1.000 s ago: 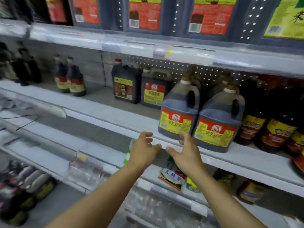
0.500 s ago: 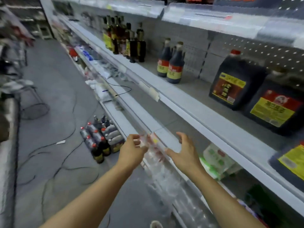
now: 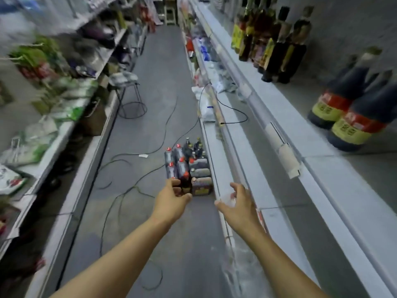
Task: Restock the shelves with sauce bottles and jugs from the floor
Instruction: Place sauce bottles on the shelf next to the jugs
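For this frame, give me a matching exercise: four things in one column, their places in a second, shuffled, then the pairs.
Things:
1. red-capped bottles
2. stool
3. two jugs
4. black cable

Places:
A. on the upper shelf at right
B. in the aisle by the left shelving
C. on the floor beyond the left hand
D. running from the floor onto the lower right shelf

Pairs: 1-C, 2-B, 3-A, 4-D

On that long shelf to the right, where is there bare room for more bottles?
The shelf lies bare between the tall dark bottles farther along and the two round bottles near its back, and along its front edge nearer the hands. It is crowded where the tall bottles cluster.
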